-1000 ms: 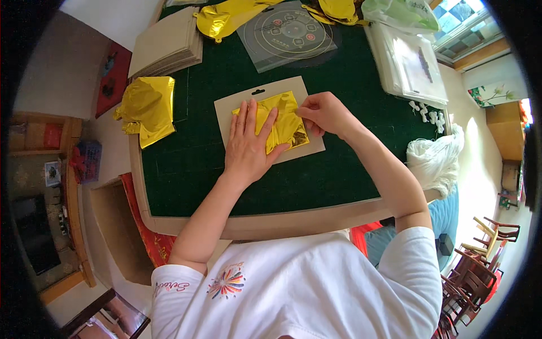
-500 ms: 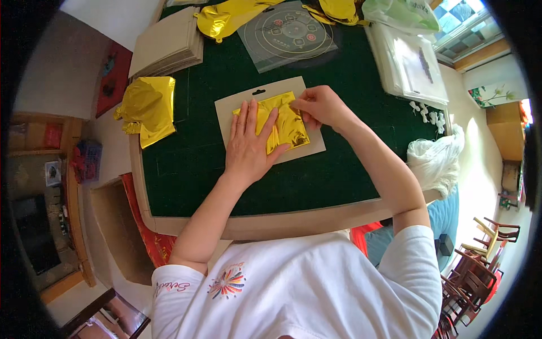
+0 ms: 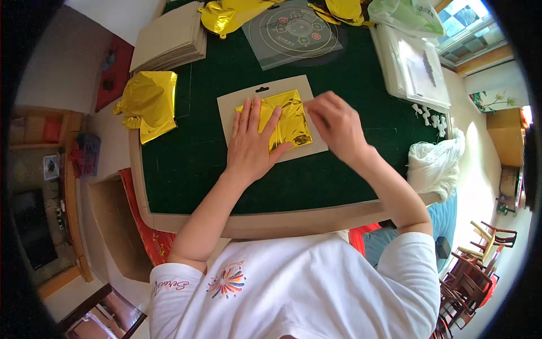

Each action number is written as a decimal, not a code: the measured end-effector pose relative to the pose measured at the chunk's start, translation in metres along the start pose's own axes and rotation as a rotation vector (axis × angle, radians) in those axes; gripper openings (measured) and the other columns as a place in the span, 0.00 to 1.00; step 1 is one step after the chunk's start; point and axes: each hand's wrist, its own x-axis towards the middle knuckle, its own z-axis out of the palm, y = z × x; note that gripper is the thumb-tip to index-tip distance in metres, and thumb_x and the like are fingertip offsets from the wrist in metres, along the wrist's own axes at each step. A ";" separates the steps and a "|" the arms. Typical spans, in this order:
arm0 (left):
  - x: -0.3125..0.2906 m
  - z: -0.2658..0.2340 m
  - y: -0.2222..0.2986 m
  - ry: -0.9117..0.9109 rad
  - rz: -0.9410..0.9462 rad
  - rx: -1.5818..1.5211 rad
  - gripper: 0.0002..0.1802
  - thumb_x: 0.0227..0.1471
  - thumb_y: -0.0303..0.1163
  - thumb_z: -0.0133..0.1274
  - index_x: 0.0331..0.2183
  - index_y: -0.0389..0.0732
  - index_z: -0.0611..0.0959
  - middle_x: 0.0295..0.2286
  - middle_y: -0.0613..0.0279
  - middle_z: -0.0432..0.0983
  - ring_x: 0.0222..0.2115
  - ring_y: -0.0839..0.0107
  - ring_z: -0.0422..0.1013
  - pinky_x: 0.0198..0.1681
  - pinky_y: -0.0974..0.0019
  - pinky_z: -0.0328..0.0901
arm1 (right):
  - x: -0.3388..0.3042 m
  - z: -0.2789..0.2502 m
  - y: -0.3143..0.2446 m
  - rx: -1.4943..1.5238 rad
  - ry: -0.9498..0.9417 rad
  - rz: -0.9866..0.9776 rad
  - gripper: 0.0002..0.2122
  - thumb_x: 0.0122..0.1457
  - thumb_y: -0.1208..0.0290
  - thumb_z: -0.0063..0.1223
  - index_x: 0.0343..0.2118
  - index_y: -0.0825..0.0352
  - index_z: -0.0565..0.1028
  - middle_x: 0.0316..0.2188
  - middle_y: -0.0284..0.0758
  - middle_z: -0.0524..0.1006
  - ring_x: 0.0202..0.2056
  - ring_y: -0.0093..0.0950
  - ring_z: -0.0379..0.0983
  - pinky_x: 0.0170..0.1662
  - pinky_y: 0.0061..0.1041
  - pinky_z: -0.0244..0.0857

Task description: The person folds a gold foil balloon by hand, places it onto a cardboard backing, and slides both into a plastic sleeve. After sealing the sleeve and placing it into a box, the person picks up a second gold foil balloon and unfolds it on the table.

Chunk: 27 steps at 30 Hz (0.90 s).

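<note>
A folded sheet of shiny gold foil lies on a beige card with a hanging slot at its far edge. My left hand rests flat on the foil's left part, fingers spread, pressing it to the card. Over the card's right edge is my right hand, fingers curled and blurred by motion; whether they pinch anything cannot be made out. The foil's left portion is hidden under my left hand.
A dark green cloth covers the table. Crumpled gold foil sits at left, below a stack of beige cards. Farther off lies a clear printed sheet. Clear plastic bags and a white string bundle are at right.
My right hand has moved off the foil's right edge, to the right and toward me, turning as it goes. My left hand stays flat on the foil.
</note>
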 end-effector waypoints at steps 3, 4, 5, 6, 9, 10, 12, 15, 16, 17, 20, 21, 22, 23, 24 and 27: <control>0.002 0.002 0.000 0.010 0.018 -0.003 0.41 0.54 0.60 0.47 0.63 0.55 0.58 0.64 0.44 0.39 0.65 0.48 0.37 0.66 0.48 0.35 | -0.014 -0.009 -0.008 -0.232 -0.065 -0.371 0.09 0.56 0.81 0.53 0.41 0.68 0.74 0.32 0.39 0.76 0.30 0.30 0.75 0.34 0.24 0.70; 0.004 0.002 0.001 0.017 0.023 0.001 0.41 0.54 0.60 0.47 0.64 0.55 0.57 0.64 0.44 0.39 0.65 0.47 0.37 0.66 0.48 0.35 | -0.018 -0.011 -0.008 -0.232 -0.065 -0.369 0.09 0.56 0.81 0.53 0.41 0.68 0.74 0.32 0.39 0.76 0.30 0.30 0.75 0.34 0.24 0.70; 0.005 0.001 0.002 0.015 0.024 0.001 0.41 0.54 0.60 0.47 0.64 0.55 0.57 0.64 0.44 0.39 0.65 0.47 0.37 0.66 0.48 0.35 | -0.022 -0.012 -0.008 -0.025 -0.066 -0.022 0.09 0.56 0.81 0.52 0.41 0.68 0.73 0.31 0.38 0.76 0.30 0.28 0.76 0.34 0.23 0.70; 0.006 0.001 0.002 0.021 0.032 -0.010 0.41 0.54 0.60 0.47 0.63 0.55 0.57 0.64 0.44 0.39 0.65 0.47 0.38 0.66 0.47 0.36 | -0.025 -0.014 -0.007 0.181 -0.064 0.326 0.09 0.57 0.81 0.51 0.41 0.68 0.73 0.31 0.37 0.77 0.31 0.26 0.76 0.34 0.23 0.70; 0.007 0.004 0.004 0.025 0.030 -0.005 0.41 0.54 0.60 0.48 0.63 0.55 0.58 0.64 0.43 0.40 0.65 0.47 0.38 0.66 0.47 0.37 | -0.018 -0.016 0.001 0.270 -0.201 0.522 0.10 0.58 0.79 0.51 0.42 0.68 0.70 0.28 0.35 0.78 0.30 0.22 0.75 0.33 0.21 0.69; 0.007 0.005 0.005 0.025 0.019 0.012 0.41 0.54 0.59 0.48 0.63 0.55 0.58 0.64 0.43 0.40 0.65 0.47 0.39 0.66 0.46 0.38 | -0.017 -0.014 0.002 0.322 -0.281 0.600 0.10 0.58 0.79 0.51 0.42 0.68 0.70 0.27 0.35 0.78 0.28 0.21 0.75 0.32 0.21 0.69; 0.007 0.009 0.006 0.037 0.023 -0.001 0.40 0.54 0.59 0.48 0.63 0.55 0.59 0.64 0.43 0.40 0.65 0.47 0.39 0.66 0.46 0.38 | -0.009 -0.016 -0.002 0.337 -0.332 0.646 0.10 0.57 0.79 0.52 0.43 0.69 0.69 0.26 0.35 0.78 0.27 0.20 0.75 0.29 0.20 0.69; 0.008 0.011 0.007 0.050 0.024 -0.007 0.40 0.54 0.59 0.48 0.63 0.55 0.59 0.63 0.43 0.41 0.65 0.47 0.39 0.65 0.46 0.39 | -0.001 -0.015 -0.003 0.387 -0.404 0.734 0.12 0.56 0.78 0.53 0.43 0.69 0.68 0.23 0.34 0.77 0.23 0.19 0.73 0.25 0.18 0.66; 0.009 0.011 0.008 0.052 0.025 0.000 0.40 0.54 0.59 0.49 0.63 0.55 0.59 0.63 0.43 0.41 0.65 0.47 0.40 0.65 0.46 0.39 | 0.001 -0.015 -0.002 0.420 -0.421 0.780 0.13 0.56 0.78 0.54 0.43 0.69 0.68 0.22 0.33 0.77 0.21 0.18 0.72 0.23 0.18 0.65; 0.009 0.011 0.008 0.052 0.026 0.001 0.40 0.54 0.59 0.49 0.63 0.55 0.59 0.63 0.43 0.41 0.65 0.47 0.40 0.65 0.46 0.39 | 0.001 -0.014 0.001 0.420 -0.420 0.781 0.13 0.56 0.78 0.54 0.43 0.69 0.68 0.22 0.33 0.77 0.21 0.18 0.72 0.23 0.18 0.65; 0.009 0.011 0.008 0.052 0.031 -0.009 0.40 0.53 0.60 0.48 0.63 0.55 0.59 0.63 0.43 0.41 0.65 0.47 0.40 0.65 0.46 0.39 | 0.003 -0.011 0.008 0.483 -0.461 0.794 0.15 0.55 0.78 0.56 0.44 0.68 0.67 0.21 0.32 0.76 0.19 0.17 0.71 0.21 0.16 0.63; 0.009 0.010 0.008 0.049 0.028 -0.005 0.41 0.53 0.60 0.48 0.63 0.55 0.59 0.63 0.43 0.41 0.65 0.46 0.40 0.65 0.46 0.39 | 0.005 -0.011 0.008 0.499 -0.468 0.818 0.15 0.55 0.78 0.56 0.45 0.68 0.67 0.20 0.32 0.76 0.18 0.17 0.71 0.21 0.16 0.63; 0.008 0.010 0.007 0.046 0.025 -0.001 0.41 0.53 0.60 0.48 0.63 0.54 0.59 0.63 0.43 0.42 0.65 0.46 0.40 0.65 0.46 0.39 | 0.006 -0.011 0.007 0.514 -0.474 0.842 0.16 0.55 0.78 0.56 0.45 0.67 0.67 0.19 0.31 0.76 0.18 0.17 0.70 0.20 0.16 0.63; 0.008 0.010 0.007 0.045 0.025 -0.001 0.41 0.53 0.60 0.48 0.63 0.54 0.59 0.63 0.43 0.42 0.65 0.46 0.40 0.65 0.46 0.39 | 0.006 -0.011 0.006 0.515 -0.474 0.842 0.16 0.55 0.78 0.56 0.45 0.67 0.67 0.19 0.31 0.76 0.18 0.17 0.70 0.20 0.16 0.63; 0.008 0.010 0.006 0.049 0.028 -0.003 0.41 0.53 0.60 0.48 0.63 0.55 0.59 0.63 0.43 0.42 0.65 0.46 0.40 0.65 0.46 0.39 | 0.007 -0.011 0.005 0.533 -0.499 0.841 0.17 0.55 0.78 0.56 0.46 0.67 0.66 0.20 0.31 0.76 0.18 0.17 0.70 0.20 0.16 0.63; 0.007 0.009 0.005 0.049 0.029 0.005 0.40 0.54 0.60 0.48 0.63 0.54 0.59 0.63 0.43 0.42 0.65 0.46 0.41 0.65 0.46 0.39 | 0.008 -0.013 -0.002 0.492 -0.507 0.814 0.18 0.55 0.77 0.56 0.48 0.68 0.66 0.20 0.31 0.75 0.18 0.17 0.70 0.20 0.17 0.63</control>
